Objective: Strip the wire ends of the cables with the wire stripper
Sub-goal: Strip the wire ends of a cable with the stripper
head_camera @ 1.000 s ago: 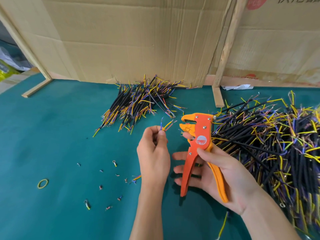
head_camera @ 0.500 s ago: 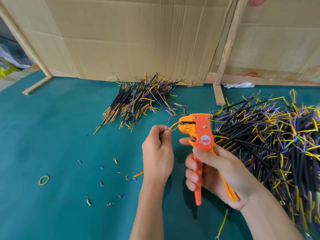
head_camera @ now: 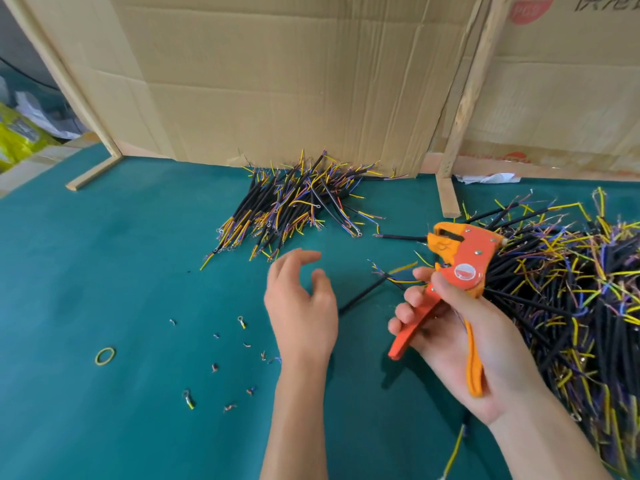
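Gripping 1 stripper [head_camera: 460, 261], rt hand [head_camera: 460, 341]; 2 cable piles [head_camera: 287, 209].

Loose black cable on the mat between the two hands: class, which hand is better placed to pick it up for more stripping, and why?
Probably the left hand. It is open and empty, hovering beside the loose black cable, whereas the right hand grips the orange wire stripper.

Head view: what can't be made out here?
- Large cable pile: cut off by the right edge; its extent is unknown.
- Scraps on the mat: too small to tell insulation from terminals.
- Single cable: whether its ends are stripped is too fine to see; near end hidden behind the left hand.
- Wire stripper: lower handles partly covered by the right hand.
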